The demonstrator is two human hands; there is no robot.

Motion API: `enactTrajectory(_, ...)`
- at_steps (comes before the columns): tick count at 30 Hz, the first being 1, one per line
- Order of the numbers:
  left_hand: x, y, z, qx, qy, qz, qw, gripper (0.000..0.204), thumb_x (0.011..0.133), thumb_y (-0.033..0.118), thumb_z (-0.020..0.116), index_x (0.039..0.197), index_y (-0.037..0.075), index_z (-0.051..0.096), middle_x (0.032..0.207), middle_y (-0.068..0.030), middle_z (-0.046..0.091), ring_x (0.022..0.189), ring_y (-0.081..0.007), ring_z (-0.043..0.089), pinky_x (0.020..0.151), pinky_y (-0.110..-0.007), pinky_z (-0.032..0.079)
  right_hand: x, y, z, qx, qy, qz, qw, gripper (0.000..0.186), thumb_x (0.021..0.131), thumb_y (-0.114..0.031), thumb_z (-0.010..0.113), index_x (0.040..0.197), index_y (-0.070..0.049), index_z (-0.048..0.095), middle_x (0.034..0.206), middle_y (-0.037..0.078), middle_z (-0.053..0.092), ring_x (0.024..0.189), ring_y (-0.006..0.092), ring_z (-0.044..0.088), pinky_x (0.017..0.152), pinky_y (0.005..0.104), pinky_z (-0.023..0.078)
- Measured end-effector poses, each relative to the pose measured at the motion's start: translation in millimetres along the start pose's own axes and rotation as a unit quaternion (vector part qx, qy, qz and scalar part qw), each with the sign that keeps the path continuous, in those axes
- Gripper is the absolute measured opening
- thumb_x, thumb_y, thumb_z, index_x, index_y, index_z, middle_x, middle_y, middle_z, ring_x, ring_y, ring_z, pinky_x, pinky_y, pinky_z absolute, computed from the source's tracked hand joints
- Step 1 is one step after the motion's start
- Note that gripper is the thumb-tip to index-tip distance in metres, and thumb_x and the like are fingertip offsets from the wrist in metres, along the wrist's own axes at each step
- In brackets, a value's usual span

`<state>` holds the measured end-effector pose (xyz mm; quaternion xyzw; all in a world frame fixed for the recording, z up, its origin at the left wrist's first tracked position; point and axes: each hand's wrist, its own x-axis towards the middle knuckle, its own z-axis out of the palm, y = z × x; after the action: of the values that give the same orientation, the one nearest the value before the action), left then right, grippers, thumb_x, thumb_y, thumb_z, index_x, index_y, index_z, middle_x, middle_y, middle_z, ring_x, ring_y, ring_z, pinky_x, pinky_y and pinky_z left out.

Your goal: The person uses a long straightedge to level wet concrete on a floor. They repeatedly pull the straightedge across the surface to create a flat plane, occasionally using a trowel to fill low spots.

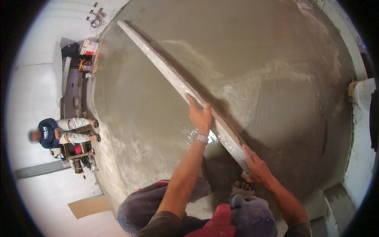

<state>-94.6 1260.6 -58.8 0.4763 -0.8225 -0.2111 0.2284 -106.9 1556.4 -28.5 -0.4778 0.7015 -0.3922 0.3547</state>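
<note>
A long, straight, light-coloured screed bar [160, 65] lies slantwise over the wet grey concrete floor [284, 106], from the far left down to near my feet. Partway along it, my left hand [200, 117] grips the bar with thumb and fingers over its edges; a metal-band watch is on that wrist. At the bar's near end my right hand [256, 166] is closed around it, fingers partly hidden. Wet cement shines beside the bar under my left wrist, and a darker strip of shadow runs along its right side.
A person [49, 132] sits by the left wall next to tools and bags. Farther up stand a white-and-red box [89, 47] and other gear; cables [96, 21] lie beyond. A cardboard sheet [90, 206] is at lower left. A low wall [361, 142] and a step [338, 203] border the right. My bare foot [243, 187] is near my right hand.
</note>
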Motion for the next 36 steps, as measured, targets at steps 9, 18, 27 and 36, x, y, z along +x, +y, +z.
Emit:
enactTrajectory(9, 7, 8, 4, 0.000, 0.012, 0.058, 0.998, 0.089, 0.075, 0.017, 0.067, 0.149, 0.002, 0.021, 0.122, -0.0332, 0.054, 0.111, -0.0462, 0.055, 0.094, -0.044, 0.043, -1, -1, 9, 0.011, 0.014, 0.031, 0.999, 0.104, 0.064, -0.007, 0.080, 0.147, 0.004, 0.017, 0.149, 0.026, 0.030, 0.137, 0.0391, 0.033, 0.113, 0.0416, 0.033)
enactTrajectory(18, -4, 28, 18, -0.023, -0.029, 0.043, 0.998, 0.089, 0.075, 0.016, 0.067, 0.149, 0.003, 0.021, 0.120, -0.0337, 0.054, 0.110, -0.0474, 0.055, 0.096, -0.045, 0.043, -17, 3, 2, 0.024, 0.053, 0.037, 0.998, 0.102, 0.066, -0.007, 0.078, 0.147, 0.004, 0.016, 0.149, 0.026, 0.030, 0.136, 0.0392, 0.034, 0.113, 0.0414, 0.033)
enactTrajectory(27, -5, 49, 30, -0.011, -0.063, 0.038, 0.997, 0.091, 0.075, 0.018, 0.068, 0.150, 0.004, 0.020, 0.106, -0.0337, 0.059, 0.101, -0.0473, 0.059, 0.088, -0.047, 0.046, -25, 8, 0, 0.013, 0.078, 0.035, 0.996, 0.104, 0.066, -0.009, 0.079, 0.147, 0.003, 0.016, 0.147, 0.027, 0.031, 0.134, 0.0412, 0.036, 0.111, 0.0428, 0.035)
enactTrajectory(36, -11, 78, 37, -0.013, -0.108, 0.015, 0.994, 0.089, 0.075, 0.017, 0.067, 0.150, 0.003, 0.021, 0.118, -0.0336, 0.056, 0.107, -0.0444, 0.059, 0.095, -0.044, 0.044, -34, 13, -2, 0.017, 0.106, 0.046, 0.993, 0.105, 0.064, -0.008, 0.080, 0.147, 0.004, 0.017, 0.146, 0.029, 0.031, 0.133, 0.0430, 0.036, 0.108, 0.0437, 0.038)
